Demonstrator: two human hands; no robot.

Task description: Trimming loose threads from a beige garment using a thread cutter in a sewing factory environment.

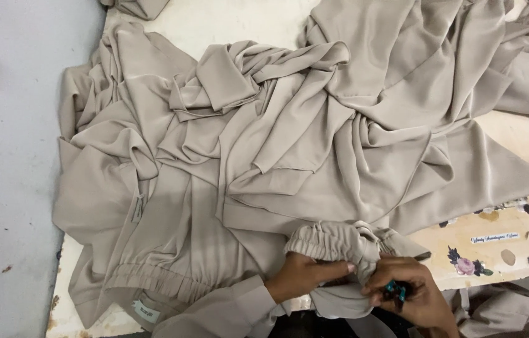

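Both hands work at the elasticated cuff (pixel 333 243) of a beige garment (pixel 264 156), which lies bunched at the near edge of the worktop (pixel 514 156). The left hand (pixel 305 275) is closed on the gathered band from below, thumb along its lower edge, holding the ruffled cloth taut. The right hand (pixel 411 294), just right of the cuff, pinches a small teal tool (pixel 396 289) between curled fingers, its tip turned toward the gathers; what kind of tool it is cannot be told for sure, though it looks like a thread snip.

Judged from this pose, the step in hand is trimming or checking the cuff's stitching. A next move would call for the left hand to keep the band stretched while the tool's tip meets only loose thread, not cloth.

The left forearm comes in low from the near edge in a beige sleeve (pixel 227 310); the right wrist is bent inward toward the cuff.

Beyond the cuff, the rest of the garment spreads in deep folds. Left of the cuff lies a gathered waistband (pixel 152 278) with a small white label (pixel 145 311) beneath it. Right of the cuff, bare worktop shows flower stickers (pixel 464 263). Far left of the cuff is grey floor (pixel 1 156).
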